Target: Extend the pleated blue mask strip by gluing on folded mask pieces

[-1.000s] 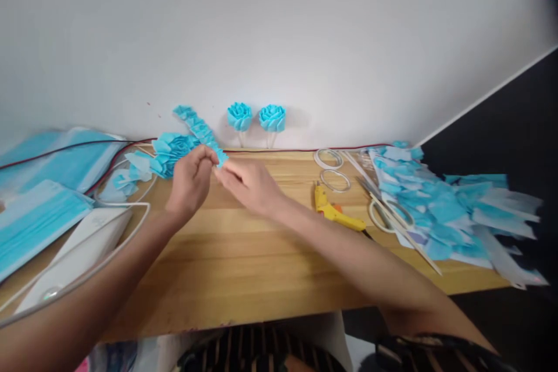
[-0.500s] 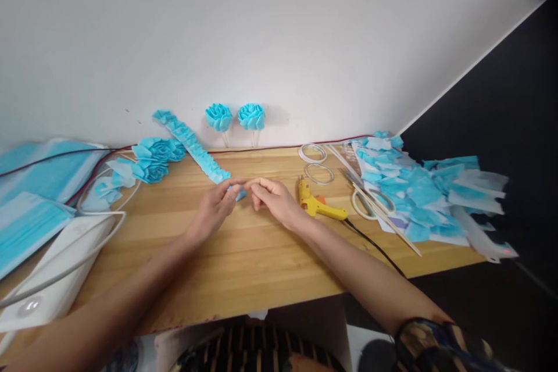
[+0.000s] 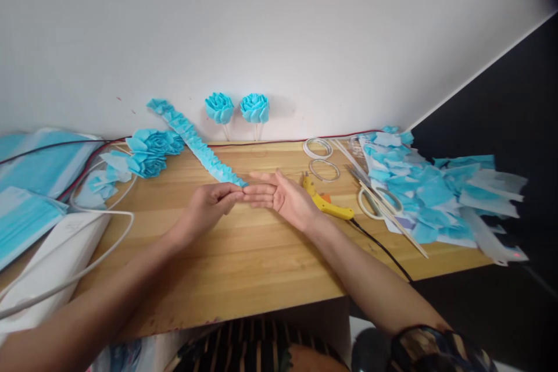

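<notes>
A long pleated blue strip (image 3: 196,145) runs slantwise from the wall down to my hands. Its near end is pinched between the thumb and fingers of my left hand (image 3: 213,203). My right hand (image 3: 290,197) is turned palm up with fingers stretched out, their tips meeting my left fingertips at the strip's end. Nothing shows in the right palm. Two finished blue flowers on sticks, a left one (image 3: 219,108) and a right one (image 3: 255,108), lean on the wall behind.
A yellow glue gun (image 3: 325,202) lies right of my right hand, near tape rolls (image 3: 317,148), scissors (image 3: 370,203) and sticks (image 3: 401,226). Blue pieces (image 3: 392,168) pile up at the right. Leftward are more blue flowers (image 3: 150,154), face masks (image 3: 26,221) and a white power strip (image 3: 61,261).
My right hand has opened from a pinch, turning palm up with fingers extended. My left hand has moved slightly and stays pinched at the strip's end. The view has shifted a little.
</notes>
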The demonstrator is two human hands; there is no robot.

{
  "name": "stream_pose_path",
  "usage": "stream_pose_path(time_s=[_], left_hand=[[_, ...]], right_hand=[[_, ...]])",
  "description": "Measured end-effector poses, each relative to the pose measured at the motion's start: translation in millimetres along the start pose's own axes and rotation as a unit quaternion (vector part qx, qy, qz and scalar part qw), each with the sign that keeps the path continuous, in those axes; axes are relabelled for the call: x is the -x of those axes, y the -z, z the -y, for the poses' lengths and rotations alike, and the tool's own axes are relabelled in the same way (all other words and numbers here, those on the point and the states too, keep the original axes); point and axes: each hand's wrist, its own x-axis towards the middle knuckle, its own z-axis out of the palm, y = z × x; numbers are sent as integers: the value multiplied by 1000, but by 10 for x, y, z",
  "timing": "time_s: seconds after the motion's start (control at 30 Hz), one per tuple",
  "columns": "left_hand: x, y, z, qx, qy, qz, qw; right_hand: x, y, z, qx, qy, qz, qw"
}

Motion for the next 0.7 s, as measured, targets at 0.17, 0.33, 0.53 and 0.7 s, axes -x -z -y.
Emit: stream_pose_path(time_s=[0.17, 0.33, 0.53, 0.7], left_hand=[[68, -34, 68, 42, 40, -7, 998], [109, -122, 93, 58, 26, 34, 997], [134, -112, 83, -43, -28, -34, 998], [150, -85, 43, -5, -27, -64, 998]], right_hand=[[2, 11, 20, -31, 11, -7, 999], [22, -40, 8, -1, 25, -8, 1000], [43, -66, -10, 26, 29, -7, 999], [34, -42, -23, 6, 43, 3, 999]])
